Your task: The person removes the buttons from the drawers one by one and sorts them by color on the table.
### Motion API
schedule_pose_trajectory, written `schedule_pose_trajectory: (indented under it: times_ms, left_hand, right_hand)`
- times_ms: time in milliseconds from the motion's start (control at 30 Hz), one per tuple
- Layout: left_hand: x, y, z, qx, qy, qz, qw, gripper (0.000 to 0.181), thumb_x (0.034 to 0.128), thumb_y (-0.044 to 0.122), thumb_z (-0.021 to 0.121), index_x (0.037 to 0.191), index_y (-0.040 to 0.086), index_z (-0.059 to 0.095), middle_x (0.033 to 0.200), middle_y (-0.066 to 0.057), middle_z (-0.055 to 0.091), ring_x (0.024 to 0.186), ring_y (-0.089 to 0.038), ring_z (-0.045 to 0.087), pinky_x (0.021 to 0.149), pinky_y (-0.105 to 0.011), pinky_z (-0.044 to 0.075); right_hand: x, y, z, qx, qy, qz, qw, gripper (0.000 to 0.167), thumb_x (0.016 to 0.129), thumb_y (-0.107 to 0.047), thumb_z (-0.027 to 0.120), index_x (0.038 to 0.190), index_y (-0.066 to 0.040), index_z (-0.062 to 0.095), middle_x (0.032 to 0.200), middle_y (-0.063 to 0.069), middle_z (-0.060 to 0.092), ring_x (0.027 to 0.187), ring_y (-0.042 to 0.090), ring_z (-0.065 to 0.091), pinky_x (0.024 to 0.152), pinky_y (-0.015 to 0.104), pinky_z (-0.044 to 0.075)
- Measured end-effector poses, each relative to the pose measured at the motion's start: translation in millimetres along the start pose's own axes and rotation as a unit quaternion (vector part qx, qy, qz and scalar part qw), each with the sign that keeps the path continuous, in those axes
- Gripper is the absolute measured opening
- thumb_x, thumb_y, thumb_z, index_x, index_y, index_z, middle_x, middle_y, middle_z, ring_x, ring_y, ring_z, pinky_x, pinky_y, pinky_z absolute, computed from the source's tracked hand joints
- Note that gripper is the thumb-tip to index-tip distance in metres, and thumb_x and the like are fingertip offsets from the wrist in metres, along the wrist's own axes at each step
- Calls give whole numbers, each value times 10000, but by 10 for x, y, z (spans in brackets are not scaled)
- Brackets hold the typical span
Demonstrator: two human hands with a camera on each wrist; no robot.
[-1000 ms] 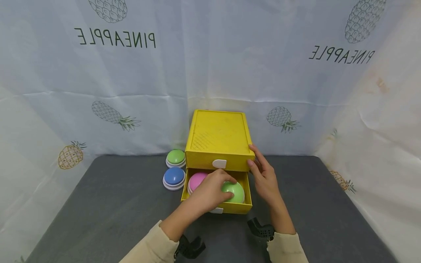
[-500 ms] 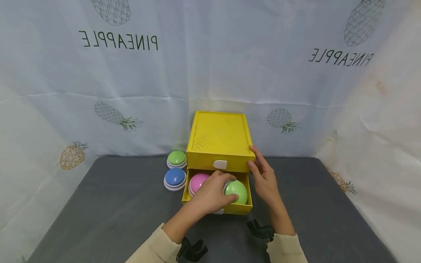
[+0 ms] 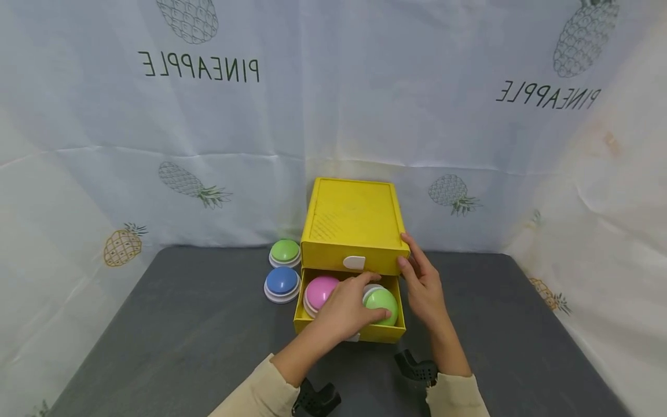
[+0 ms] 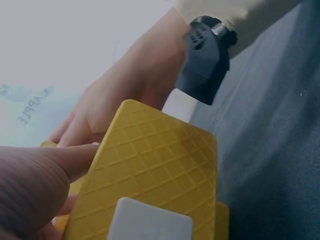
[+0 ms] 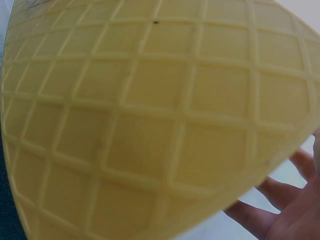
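Observation:
My left hand (image 3: 346, 310) reaches into the pulled-out lower drawer (image 3: 383, 334) of a yellow drawer box (image 3: 356, 211). Its thumb and fingers hold a green dome push button (image 3: 383, 304), which is tilted so its white base shows at the upper left. Left of it in the drawer sits a pink push button (image 3: 320, 291), partly hidden by the hand. My right hand (image 3: 424, 289) grips the box's front right corner, thumb toward the front and fingers along the side. In the left wrist view the drawer's white handle (image 4: 150, 222) is close by.
A second green push button (image 3: 285, 250) and a blue push button (image 3: 282, 281) stand on the dark table (image 3: 208, 324), left of the box. A pineapple-print cloth (image 3: 359, 104) hangs right behind. The upper drawer (image 3: 333, 255) is pushed in.
My left hand has tilted the green push button up from lying flatter in the drawer, moving it slightly right. The right hand keeps its place on the box. The head view has shifted a little.

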State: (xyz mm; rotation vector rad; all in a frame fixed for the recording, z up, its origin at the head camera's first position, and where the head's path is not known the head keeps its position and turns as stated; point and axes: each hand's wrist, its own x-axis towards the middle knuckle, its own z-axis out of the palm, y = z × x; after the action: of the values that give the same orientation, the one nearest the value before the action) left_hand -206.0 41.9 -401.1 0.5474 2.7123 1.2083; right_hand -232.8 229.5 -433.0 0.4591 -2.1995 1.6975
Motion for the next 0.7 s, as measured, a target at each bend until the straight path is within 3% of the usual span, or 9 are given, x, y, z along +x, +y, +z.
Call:
schedule_pose_trajectory:
  times_ms: [233, 433, 567, 700]
  left_hand:
    - [-9, -7, -7, -42, 37, 292, 9996, 534, 786, 312, 863, 1283, 197, 708, 1162, 3, 683, 958, -131, 557, 794, -273, 483]
    - [-133, -14, -45, -510, 725, 458, 9950, 559, 806, 265, 848, 1338, 249, 676, 1228, 28, 682, 1091, -146, 628, 900, -325, 536]
    - [-249, -33, -96, -959, 1392, 829, 9821, 545, 798, 202, 852, 1315, 266, 691, 1220, 42, 709, 1042, -132, 659, 834, -259, 551]
    - [-371, -80, -201, -1653, 2036, 924, 9605, 552, 767, 141, 879, 1282, 256, 713, 1187, 6, 716, 948, -150, 646, 758, -228, 560]
  right_hand:
    - [-2, 13, -2, 31, 57, -87, 9999, 535, 1063, -77, 483, 1577, -174, 368, 1617, 139, 381, 1246, -128, 539, 942, 106, 506]
    - [-6, 21, 16, 30, 28, -145, 9999, 528, 1066, -76, 476, 1576, -162, 367, 1571, 178, 431, 1207, -107, 573, 910, 118, 529]
    - [-7, 15, 19, -10, 65, -160, 9999, 526, 1066, -65, 471, 1574, -154, 371, 1507, 211, 483, 1172, -96, 593, 882, 124, 541]
    - [-6, 8, 10, -92, 102, -93, 9999, 523, 1067, -79, 474, 1573, -164, 375, 1533, 202, 462, 1183, -117, 577, 883, 112, 534]
